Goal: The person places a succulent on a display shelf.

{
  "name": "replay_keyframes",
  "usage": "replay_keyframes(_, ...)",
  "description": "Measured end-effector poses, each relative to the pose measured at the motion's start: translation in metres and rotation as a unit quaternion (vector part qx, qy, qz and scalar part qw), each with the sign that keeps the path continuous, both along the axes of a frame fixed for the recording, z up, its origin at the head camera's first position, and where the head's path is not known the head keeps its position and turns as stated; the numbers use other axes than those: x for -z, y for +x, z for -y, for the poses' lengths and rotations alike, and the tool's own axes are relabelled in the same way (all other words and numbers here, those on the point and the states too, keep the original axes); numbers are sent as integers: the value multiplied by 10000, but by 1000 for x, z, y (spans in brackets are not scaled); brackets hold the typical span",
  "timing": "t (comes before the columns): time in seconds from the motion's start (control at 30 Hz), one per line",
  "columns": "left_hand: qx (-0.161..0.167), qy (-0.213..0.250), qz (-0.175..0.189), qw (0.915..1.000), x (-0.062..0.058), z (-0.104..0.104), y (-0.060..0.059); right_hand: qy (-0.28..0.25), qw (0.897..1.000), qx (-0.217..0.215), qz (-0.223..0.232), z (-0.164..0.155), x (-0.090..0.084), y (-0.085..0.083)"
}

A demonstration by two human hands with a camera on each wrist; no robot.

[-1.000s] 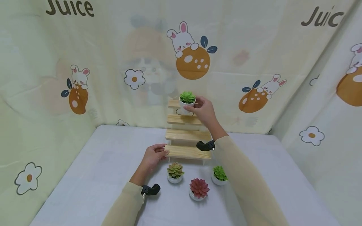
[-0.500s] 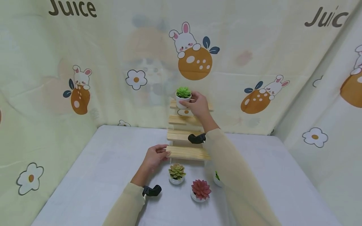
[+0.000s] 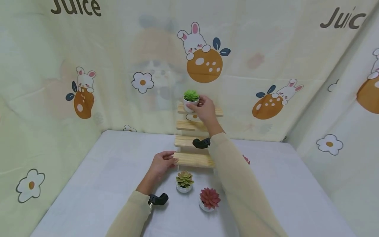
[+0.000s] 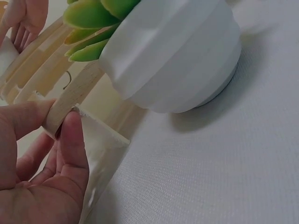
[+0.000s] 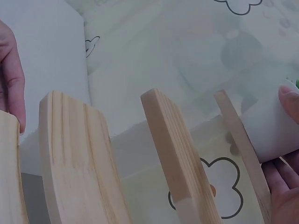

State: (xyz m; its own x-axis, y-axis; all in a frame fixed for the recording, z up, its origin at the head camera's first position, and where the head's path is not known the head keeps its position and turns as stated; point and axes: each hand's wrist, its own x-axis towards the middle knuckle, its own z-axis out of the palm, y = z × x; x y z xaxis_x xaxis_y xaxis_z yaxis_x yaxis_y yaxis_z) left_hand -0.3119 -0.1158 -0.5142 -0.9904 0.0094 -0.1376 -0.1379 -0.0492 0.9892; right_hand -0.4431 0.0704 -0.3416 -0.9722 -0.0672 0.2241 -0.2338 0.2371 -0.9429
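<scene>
A tiered wooden shelf stand [image 3: 195, 159] rises at the back of the table. My right hand [image 3: 207, 111] grips a white pot [image 3: 189, 106] with a green succulent [image 3: 191, 95], at the left part of the top board. In the right wrist view the base of that pot [image 5: 268, 130] meets the board's upper face [image 5: 243, 135]. Low on the left, my left hand [image 3: 160, 165] pinches the end of the bottom board between thumb and fingers. The left wrist view shows this board end [image 4: 70, 95] close up.
In front of the stand sit a yellow-green succulent [image 3: 185, 179] and a red succulent [image 3: 209, 198], both in white pots. Part of another red plant [image 3: 246, 159] peeks out beyond my right sleeve [image 3: 242, 184]. A printed curtain [image 3: 160, 112] hangs close behind the stand.
My right hand has carried the potted green succulent slightly left and onto the top board. The right sleeve now covers the other green succulent. My left hand keeps its pinch on the bottom board.
</scene>
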Motion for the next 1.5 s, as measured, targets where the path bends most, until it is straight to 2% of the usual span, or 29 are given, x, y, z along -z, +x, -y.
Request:
replay_keyframes(0.27, 42, -22, 32, 10000, 1, -3, -1, -77, 9999, 58, 105, -10, 3, 3)
replay_keyframes(0.53, 21, -111, 42, 9999, 0, -2, -2, -200, 9997, -79, -95, -32, 6, 22)
replay_keyframes(0.8, 70, -5, 21, 10000, -1, -2, -3, -160, 9992, -271, -246, -60, 21, 48)
replay_keyframes(1.03, 27, 131, 77, 9999, -1, -4, -1, -351, 9981, -464, -219, -87, 30, 79)
replay_keyframes(1.23, 22, 81, 96, 9999, -3, -5, 1, -363, 9987, -315, -144, -108, 43, 105)
replay_keyframes(1.5, 52, 162, 190, 9997, -5, -3, 0, -322, 9991, -252, 92, -137, 70, 140)
